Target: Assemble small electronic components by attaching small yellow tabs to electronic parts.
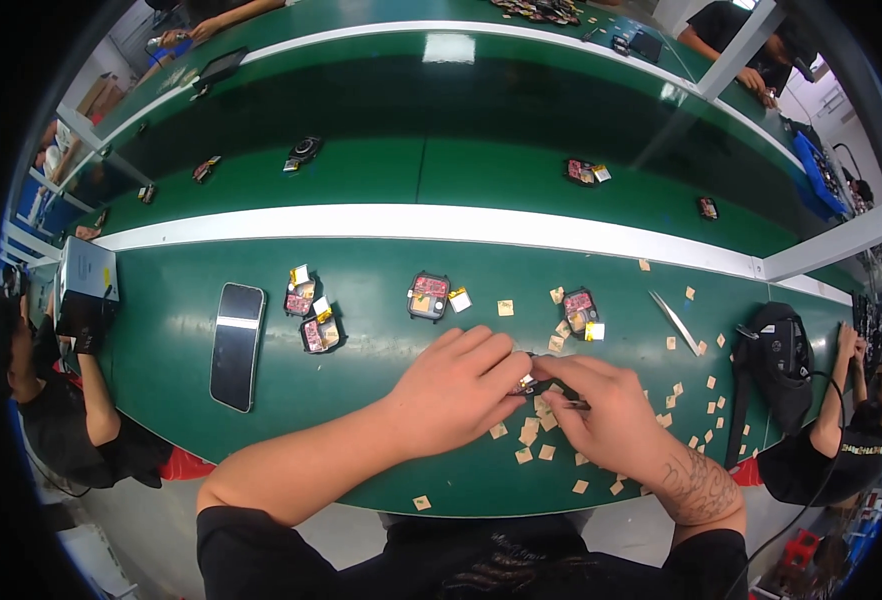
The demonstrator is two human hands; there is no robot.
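A dark phone [236,345] lies flat at the left of the green worktable [361,400]; metal tweezers [675,322] rest toward the right (well apart), near a black bag [781,365].

Left hand [458,392], right hand [609,405] — fingers pinched, fingertips meeting.

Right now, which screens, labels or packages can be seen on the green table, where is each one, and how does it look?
Phone: left of the hands, flat, dark rectangle, screen off.
Small tan labels: scattered under and right of the right hand, square.
Small part: pinched between the left hand and right hand.
Grey box: table's far left edge.
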